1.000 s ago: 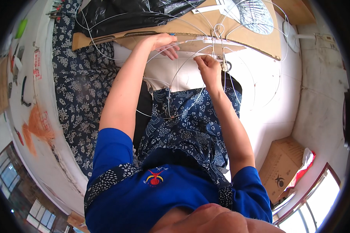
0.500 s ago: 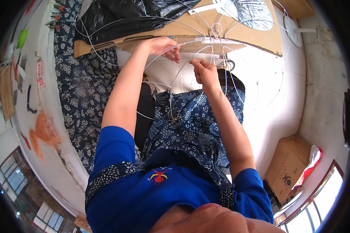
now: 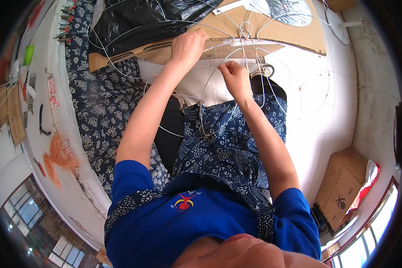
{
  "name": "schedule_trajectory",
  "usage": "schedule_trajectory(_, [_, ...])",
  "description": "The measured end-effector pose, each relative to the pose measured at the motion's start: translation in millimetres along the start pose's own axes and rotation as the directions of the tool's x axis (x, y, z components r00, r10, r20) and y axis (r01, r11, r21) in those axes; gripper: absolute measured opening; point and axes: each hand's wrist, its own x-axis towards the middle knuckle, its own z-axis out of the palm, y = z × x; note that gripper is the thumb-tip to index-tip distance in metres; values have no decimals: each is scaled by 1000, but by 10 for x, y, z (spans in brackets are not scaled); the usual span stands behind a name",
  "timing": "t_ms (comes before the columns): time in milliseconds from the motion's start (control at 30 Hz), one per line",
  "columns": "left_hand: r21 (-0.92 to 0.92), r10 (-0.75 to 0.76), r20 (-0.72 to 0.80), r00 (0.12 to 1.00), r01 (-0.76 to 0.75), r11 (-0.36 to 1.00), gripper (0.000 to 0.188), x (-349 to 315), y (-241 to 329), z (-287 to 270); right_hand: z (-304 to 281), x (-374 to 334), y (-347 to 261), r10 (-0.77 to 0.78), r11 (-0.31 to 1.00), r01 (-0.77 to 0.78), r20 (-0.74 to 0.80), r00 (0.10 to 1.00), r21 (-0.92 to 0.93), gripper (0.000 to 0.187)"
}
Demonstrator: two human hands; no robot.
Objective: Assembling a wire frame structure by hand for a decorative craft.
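Far left of the wire frame [image 3: 242, 40]: white table [image 3: 49, 53], holding clamps [image 3: 65, 29] in a row, a green piece [image 3: 29, 55], a black bent tool [image 3: 43, 120] and orange fibre [image 3: 60, 156]. Left rim of the view is dark and bent, small stuff there hard to make out.

Nearer, left of the frame, dark floral cloth [image 3: 98, 102]. Black plastic [image 3: 134, 31] under the frame's left wires; anything inside it is hidden, top cut off by the view.

Left hand [image 3: 190, 47], left of the frame's centre: raised over the cardboard sheet's edge [image 3: 299, 38], back of hand up, fingers bent in. Fingertips by the wires; pinching or not, cannot tell. Half a second ago it hung lower, fingers loose and pointing down.

Frame itself sits in front of the person, loops over the sheet and over the floral apron [image 3: 236, 138]; some wires fade into the floor's glare.

Right hand [image 3: 236, 80], just below the frame's centre: thumb and forefinger pressed together at a curved wire; anything between them too fine to see. About the same spot as earlier.

Right of and below the frame: cardboard box [image 3: 341, 185], white-and-red plastic [image 3: 368, 181] against its right side. Contents can't be seen.
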Motion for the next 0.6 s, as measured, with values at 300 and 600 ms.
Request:
schedule_trajectory(300, [-732,-145,650,746,666,142,22,384,-251,-41,99,175,-263,-187,891,176,16,982,-419,22])
schedule_trajectory(600, [-874,-56,485,873,482,-62,27,267,-210,-81,179,362,-341,-260,660,327,202,944,-676,11])
